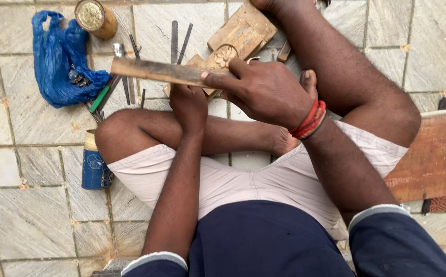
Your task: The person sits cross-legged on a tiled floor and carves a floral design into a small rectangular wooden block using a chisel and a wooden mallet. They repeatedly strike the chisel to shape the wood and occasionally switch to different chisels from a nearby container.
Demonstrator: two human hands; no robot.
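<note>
Seated cross-legged on stone-tile floor (23,154). Right hand (264,90) clamped on one end of flat wooden stick (156,71); thumb and fingers wrapped around it. Stick held above floor, long axis near horizontal across view, free end pointing toward blue plastic bag (58,61), slight tilt upward at that end. Left hand (188,102) directly beneath stick, closed; what it grips hidden, cannot tell. Hands close together, left under right. Carved wooden block (230,43) with round floral motif on floor just beyond hands, partly covered by stick. Metal chisels (176,38) laid beside block. Blue tin (94,166) at left knee. Round tin (95,18) near bag. Red thread bracelet (309,120) on right wrist.
</note>
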